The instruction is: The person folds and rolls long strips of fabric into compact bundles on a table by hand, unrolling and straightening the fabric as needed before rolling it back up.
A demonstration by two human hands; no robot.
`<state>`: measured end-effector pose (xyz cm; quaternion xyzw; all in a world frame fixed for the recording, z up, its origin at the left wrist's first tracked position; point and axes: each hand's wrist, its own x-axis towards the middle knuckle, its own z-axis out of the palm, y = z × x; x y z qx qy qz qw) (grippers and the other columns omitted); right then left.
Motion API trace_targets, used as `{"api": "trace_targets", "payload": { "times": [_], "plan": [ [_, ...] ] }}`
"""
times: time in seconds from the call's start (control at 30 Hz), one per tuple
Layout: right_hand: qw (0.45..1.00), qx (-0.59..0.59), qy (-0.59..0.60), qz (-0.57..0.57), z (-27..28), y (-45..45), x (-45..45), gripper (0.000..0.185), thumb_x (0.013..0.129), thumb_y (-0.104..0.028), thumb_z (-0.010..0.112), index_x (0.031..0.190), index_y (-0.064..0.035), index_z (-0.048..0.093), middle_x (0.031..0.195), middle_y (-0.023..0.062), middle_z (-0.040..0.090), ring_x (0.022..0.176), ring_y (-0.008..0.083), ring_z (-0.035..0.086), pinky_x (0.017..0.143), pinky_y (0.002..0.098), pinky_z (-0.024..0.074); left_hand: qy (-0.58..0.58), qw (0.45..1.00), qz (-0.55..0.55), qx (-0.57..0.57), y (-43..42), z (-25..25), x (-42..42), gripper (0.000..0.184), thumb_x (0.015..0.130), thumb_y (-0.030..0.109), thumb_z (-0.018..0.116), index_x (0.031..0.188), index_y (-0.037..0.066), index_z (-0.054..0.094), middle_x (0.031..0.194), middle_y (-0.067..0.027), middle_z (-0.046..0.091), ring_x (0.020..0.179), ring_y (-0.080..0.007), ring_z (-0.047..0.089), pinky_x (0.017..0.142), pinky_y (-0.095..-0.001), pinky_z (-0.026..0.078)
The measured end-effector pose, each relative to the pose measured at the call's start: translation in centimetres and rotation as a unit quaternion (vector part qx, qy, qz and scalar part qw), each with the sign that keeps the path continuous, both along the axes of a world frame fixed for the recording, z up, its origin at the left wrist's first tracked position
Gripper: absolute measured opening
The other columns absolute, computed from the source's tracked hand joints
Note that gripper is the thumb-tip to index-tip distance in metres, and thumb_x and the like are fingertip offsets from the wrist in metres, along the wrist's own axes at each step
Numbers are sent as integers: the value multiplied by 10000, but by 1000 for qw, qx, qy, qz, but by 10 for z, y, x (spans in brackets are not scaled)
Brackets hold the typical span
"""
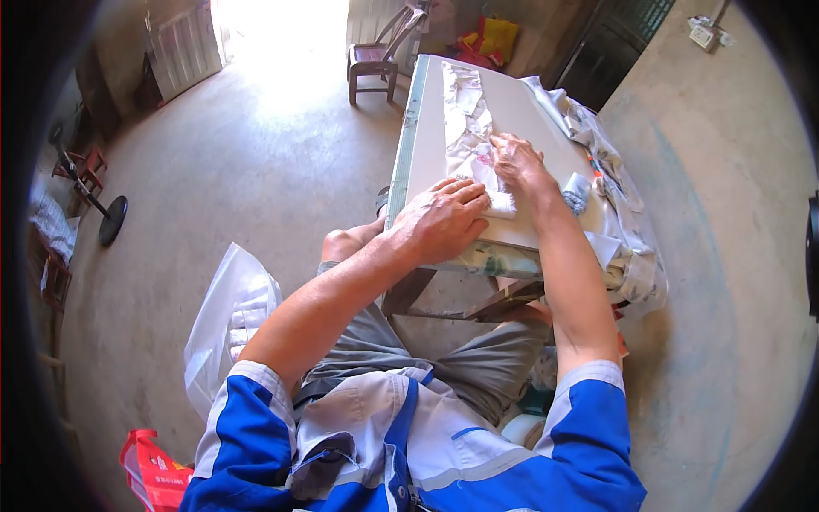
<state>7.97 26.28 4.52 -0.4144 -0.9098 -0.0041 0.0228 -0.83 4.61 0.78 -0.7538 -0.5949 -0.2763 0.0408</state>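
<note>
A long, wrinkled white cloth strip point(465, 107) with faint printed marks lies lengthwise on the pale tabletop point(520, 107). At its near end is a white cloth roll point(502, 206). My left hand point(442, 220) lies over the left side of this roll, fingers stretched out and pressed down. Farther up, my right hand point(517, 160) is on the strip's right edge, its fingers curled and bunched against the cloth. What lies under both palms is hidden.
A small grey-blue and white roll point(577, 194) sits right of my right forearm. Crumpled white cloth point(610, 162) hangs over the table's right side. A plastic bag point(230, 320) with white rolls stands on the left. A wooden chair point(375, 60) is beyond the table.
</note>
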Motion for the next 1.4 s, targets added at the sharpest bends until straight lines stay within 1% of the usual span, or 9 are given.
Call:
{"api": "trace_targets", "payload": {
  "times": [0.1,0.13,0.23,0.27,0.43,0.67,1.0,1.2,1.4],
  "plan": [
    [1000,18,-5,12,4,8,0,420,1085,-355,516,1448,-185,637,1505,81,615,1355,355,604,1084,639,482,3,1000,0,0,-1,4,0,450,1060,294,560,1399,9,631,1540,-189,566,1482,-329,488,1285,-441,324],
    [999,2,28,27,4,13,4,428,1064,-361,562,1426,-150,650,1448,122,651,1311,377,629,1086,562,505,2,1000,0,1,-2,5,1,447,1058,293,562,1397,10,634,1540,-187,567,1481,-328,489,1285,-440,326],
    [994,20,87,63,4,22,20,424,1043,-343,613,1389,-104,668,1372,168,690,1294,385,636,1075,495,522,1,1000,7,13,-3,4,0,442,1049,288,577,1390,14,639,1532,-181,576,1478,-321,493,1281,-441,332],
    [981,47,145,117,0,22,32,396,1013,-296,683,1336,-66,694,1338,195,703,1279,386,643,1068,441,525,-2,1000,11,18,-3,2,1,440,1045,286,584,1387,15,641,1527,-179,580,1476,-319,495,1280,-442,334],
    [909,10,298,291,7,-54,96,312,942,-197,780,1222,-61,761,1274,164,733,1175,374,673,1050,464,525,-27,999,11,32,-5,5,2,410,1020,246,622,1361,21,661,1479,-173,623,1443,-318,533,1252,-444,375],
    [908,77,284,299,-24,-86,127,301,945,-162,752,1223,-44,749,1274,110,734,1223,308,644,1059,431,506,-33,999,10,37,-8,9,6,352,999,207,666,1303,34,703,1410,-163,678,1368,-329,603,1176,-451,449],
    [904,104,292,294,-23,-107,133,307,964,-138,719,1239,-5,683,1208,149,725,1152,342,640,1040,453,504,-38,998,0,59,-15,13,9,277,974,208,718,1195,48,764,1292,-137,716,1211,-325,675,1028,-436,551],
    [909,107,283,286,-18,-108,131,300,978,-130,701,1249,-4,669,1191,159,710,1142,350,631,1026,451,507,-9,998,-14,67,-14,15,3,247,964,173,718,1176,59,772,1233,-119,722,1161,-318,664,991,-434,562],
    [905,117,301,277,-21,-102,122,254,996,-113,668,1223,2,670,1121,173,717,1080,366,642,984,462,523,-20,999,-8,47,-9,25,-5,251,970,169,703,1179,46,768,1143,-155,767,1108,-325,703,994,-434,555]
  ]
}}
